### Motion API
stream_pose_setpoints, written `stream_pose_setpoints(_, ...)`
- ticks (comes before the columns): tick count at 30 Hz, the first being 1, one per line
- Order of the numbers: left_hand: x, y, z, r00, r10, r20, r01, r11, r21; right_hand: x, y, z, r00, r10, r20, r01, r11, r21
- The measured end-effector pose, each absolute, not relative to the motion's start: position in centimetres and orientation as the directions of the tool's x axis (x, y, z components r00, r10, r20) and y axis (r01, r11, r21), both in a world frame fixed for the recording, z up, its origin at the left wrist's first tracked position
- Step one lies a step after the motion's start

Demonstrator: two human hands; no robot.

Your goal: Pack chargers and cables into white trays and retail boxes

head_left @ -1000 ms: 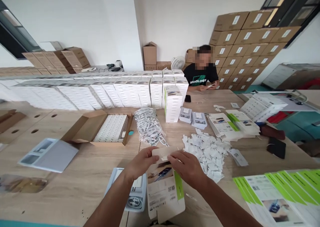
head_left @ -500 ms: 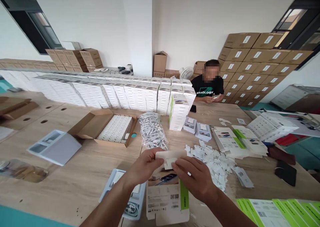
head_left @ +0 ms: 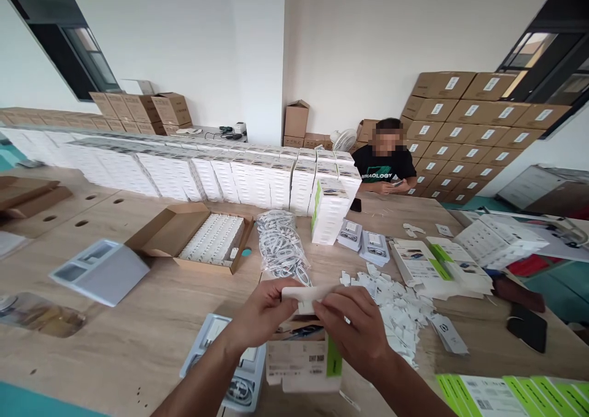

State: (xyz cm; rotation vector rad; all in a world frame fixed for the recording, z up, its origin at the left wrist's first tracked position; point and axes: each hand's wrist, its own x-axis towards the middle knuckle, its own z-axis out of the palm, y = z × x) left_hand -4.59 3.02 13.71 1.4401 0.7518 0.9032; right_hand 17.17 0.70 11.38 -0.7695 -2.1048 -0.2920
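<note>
The left hand (head_left: 269, 313) holds the left side of a pale flap (head_left: 297, 293), pinched between thumb and bent fingers. The right hand (head_left: 356, 322) is closed in similar manner at the right side, its thumb near the small inner fold. Both grips are narrow; how firmly they press, I cannot tell.

The flap belongs to a printed box (head_left: 301, 359), which hangs below the hands, its white-and-green face toward the wearer. Compared with half a second ago, this face looks shorter and its lower end higher, so the box seems tilted more — the hands, however, keep the same places on the flap. I judge that the folding of this end is in progress; the flap is raised, not closed.

Just beside the box, partly under the left forearm, lies a light-blue tray (head_left: 260, 368) with a coiled cable (head_left: 239, 389) in it. Beyond the right hand spreads a heap of white cards (head_left: 400, 319); ahead lies a bag of cables (head_left: 280, 239). Farther away — across the table (head_left: 138, 343) — a co-worker (head_left: 384, 165) sits near the rows of white boxes (head_left: 253, 184).
</note>
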Motion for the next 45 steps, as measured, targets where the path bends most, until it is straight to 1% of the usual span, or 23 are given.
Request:
stream_pose_setpoints(2, -4.6, 2.8, 14.0, 0.496, 0.859, 0.124, -0.041, -0.119, 0.992, 16.9, 0.7, 11.7, -0.436, 0.427, 0.792, 0.621, 0.780, -0.078)
stream_pose_setpoints(5, -4.4, 2.4, 14.3, 0.508, 0.858, 0.070, -0.031, -0.062, 0.998, 16.5, 0.7, 12.3, -0.394, 0.481, 0.784, 0.653, 0.746, -0.130)
stream_pose_setpoints(7, -4.1, 2.3, 14.3, 0.478, 0.878, 0.027, 0.002, -0.032, 0.999, 16.4, 0.8, 12.6, -0.311, 0.548, 0.777, 0.694, 0.689, -0.208)
stream_pose_setpoints(9, -3.8, 2.2, 14.1, 0.420, 0.907, 0.029, 0.067, -0.063, 0.996, 16.7, 1.0, 12.9, -0.222, 0.626, 0.748, 0.711, 0.628, -0.315)
stream_pose_setpoints(11, -3.7, 2.1, 13.9, 0.387, 0.919, 0.071, 0.127, -0.130, 0.983, 17.3, 1.2, 13.1, -0.193, 0.721, 0.666, 0.668, 0.593, -0.449)
stream_pose_setpoints(13, -3.6, 2.1, 13.8, 0.395, 0.911, 0.117, 0.168, -0.197, 0.966, 18.1, 1.3, 13.3, -0.236, 0.817, 0.526, 0.582, 0.553, -0.597)
stream_pose_setpoints(14, -3.7, 2.1, 13.8, 0.405, 0.905, 0.133, 0.186, -0.224, 0.957, 18.4, 1.3, 13.5, -0.262, 0.848, 0.461, 0.541, 0.524, -0.657)
stream_pose_setpoints(16, -3.8, 2.1, 13.8, 0.421, 0.894, 0.155, 0.230, -0.270, 0.935, 18.9, 1.1, 13.6, -0.285, 0.885, 0.367, 0.493, 0.464, -0.736)
stream_pose_setpoints(18, -3.8, 2.1, 13.8, 0.433, 0.886, 0.167, 0.280, -0.308, 0.909, 19.0, 1.0, 13.7, -0.270, 0.905, 0.328, 0.480, 0.422, -0.769)
stream_pose_setpoints(21, -3.9, 2.0, 13.8, 0.448, 0.873, 0.192, 0.329, -0.360, 0.873, 19.1, 0.9, 13.5, -0.252, 0.916, 0.311, 0.472, 0.397, -0.787)
stream_pose_setpoints(27, -3.8, 2.0, 13.4, 0.460, 0.852, 0.249, 0.380, -0.443, 0.812, 19.3, 0.9, 13.0, -0.257, 0.884, 0.391, 0.503, 0.468, -0.726)
stream_pose_setpoints(29, -3.7, 2.1, 13.4, 0.435, 0.862, 0.259, 0.399, -0.442, 0.803, 19.2, 0.8, 13.2, -0.241, 0.892, 0.383, 0.497, 0.453, -0.741)
stream_pose_setpoints(31, -3.6, 2.1, 13.5, 0.419, 0.873, 0.250, 0.405, -0.426, 0.809, 19.0, 0.9, 13.4, -0.203, 0.916, 0.346, 0.475, 0.401, -0.783)
stream_pose_setpoints(34, -3.2, 2.1, 13.5, 0.414, 0.882, 0.226, 0.374, -0.392, 0.841, 18.7, 1.0, 14.0, -0.169, 0.957, 0.235, 0.392, 0.284, -0.875)
stream_pose_setpoints(36, -3.0, 2.1, 13.4, 0.397, 0.890, 0.225, 0.333, -0.367, 0.869, 18.7, 1.2, 14.4, -0.190, 0.973, 0.132, 0.277, 0.182, -0.943)
stream_pose_setpoints(38, -2.7, 2.3, 13.2, 0.380, 0.898, 0.223, 0.291, -0.345, 0.892, 18.8, 1.6, 14.5, -0.245, 0.968, 0.048, 0.157, 0.088, -0.984)
stream_pose_setpoints(41, -2.8, 2.8, 13.2, 0.381, 0.908, 0.172, 0.235, -0.275, 0.932, 18.8, 2.3, 14.1, -0.262, 0.965, 0.004, 0.084, 0.027, -0.996)
stream_pose_setpoints(43, -3.2, 3.2, 13.4, 0.400, 0.913, 0.078, 0.101, -0.128, 0.987, 18.6, 2.7, 13.4, -0.235, 0.972, -0.013, 0.033, -0.006, -0.999)
stream_pose_setpoints(44, -3.6, 3.4, 13.4, 0.428, 0.904, 0.024, -0.021, -0.017, 1.000, 18.5, 3.0, 13.1, -0.221, 0.975, -0.021, -0.016, -0.025, -1.000)
stream_pose_setpoints(45, -4.0, 3.5, 13.2, 0.479, 0.878, -0.022, -0.160, 0.112, 0.981, 18.4, 3.2, 12.7, -0.204, 0.979, -0.025, -0.075, -0.041, -0.996)
